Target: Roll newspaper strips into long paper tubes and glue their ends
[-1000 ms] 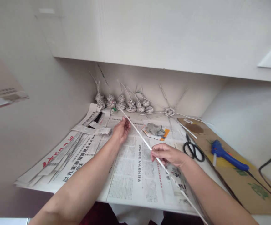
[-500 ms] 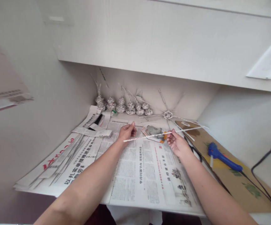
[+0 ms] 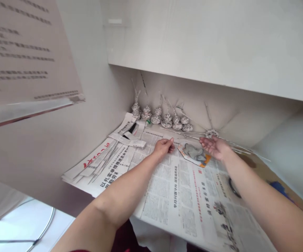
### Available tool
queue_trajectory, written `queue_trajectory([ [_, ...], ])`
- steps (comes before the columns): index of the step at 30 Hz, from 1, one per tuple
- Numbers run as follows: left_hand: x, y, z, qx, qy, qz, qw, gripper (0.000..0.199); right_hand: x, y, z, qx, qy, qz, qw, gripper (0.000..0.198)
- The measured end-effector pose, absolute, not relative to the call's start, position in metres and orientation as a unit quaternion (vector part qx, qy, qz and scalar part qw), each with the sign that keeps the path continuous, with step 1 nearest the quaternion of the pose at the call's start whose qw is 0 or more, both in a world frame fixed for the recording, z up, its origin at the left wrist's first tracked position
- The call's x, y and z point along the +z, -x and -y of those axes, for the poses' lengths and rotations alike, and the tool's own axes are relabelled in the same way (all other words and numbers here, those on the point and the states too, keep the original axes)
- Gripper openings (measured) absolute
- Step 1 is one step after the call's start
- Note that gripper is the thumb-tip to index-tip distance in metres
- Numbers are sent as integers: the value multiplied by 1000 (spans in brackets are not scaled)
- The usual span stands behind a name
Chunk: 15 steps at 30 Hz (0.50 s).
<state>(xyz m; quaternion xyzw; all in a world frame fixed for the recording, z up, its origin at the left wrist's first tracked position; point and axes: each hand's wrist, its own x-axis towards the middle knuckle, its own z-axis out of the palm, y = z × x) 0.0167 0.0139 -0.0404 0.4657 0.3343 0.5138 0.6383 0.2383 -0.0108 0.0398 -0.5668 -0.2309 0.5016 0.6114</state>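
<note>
The left hand is hovering over or resting on the newspaper; the contact is not showing clearly. Its grip is standing half curled, thumb raised beside the bent fingers; nothing is showing in it, but I cannot tell whether something thin is hidden inside.

The right hand is reaching farther across, fingers loosely extended toward the left. A thin stick is running up to its fingertips, amid other sticks behind the card; I cannot tell whether this grip is pinching it or only passing in front. The star, a small woven ring with spokes, is sitting just behind the right hand, partly covered by it.

Between the hands, a grey lump is lying on an orange and white card. Six woven gourds are standing in a row along the back wall. Paper strips are lying at the left of the tabletop. Beside the right forearm, a black loop is showing in part, and a blue tool is lying on cardboard, partly hidden.
</note>
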Motion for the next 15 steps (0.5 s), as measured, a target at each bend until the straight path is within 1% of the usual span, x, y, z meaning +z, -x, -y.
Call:
queue_trajectory([
  [3, -40, -17, -15, 510, -462, -335, 643, 47, 28, -219, 22, 462, 575, 280, 615, 15],
  [5, -39, -17, -15, 508, -457, -336, 648, 45, 18, -206, 36, 401, 573, 324, 637, 9],
  [6, -39, -17, -15, 508, -455, -336, 650, 45, 12, -200, 43, 370, 570, 342, 649, 11],
  [8, -39, -16, -15, 505, -457, -336, 651, 43, -2, -192, 58, 327, 571, 373, 654, 22],
  [9, -40, -16, -15, 502, -463, -335, 649, 42, -9, -189, 64, 308, 579, 394, 643, 27],
  [12, -44, -18, -14, 486, -500, -332, 635, 37, -31, -186, 77, 290, 610, 459, 577, 37],
  [14, -45, -18, -12, 470, -549, -334, 606, 33, -41, -187, 79, 282, 614, 492, 548, 39],
  [15, -43, -17, -10, 461, -584, -340, 576, 32, -44, -188, 79, 297, 610, 499, 540, 39],
])
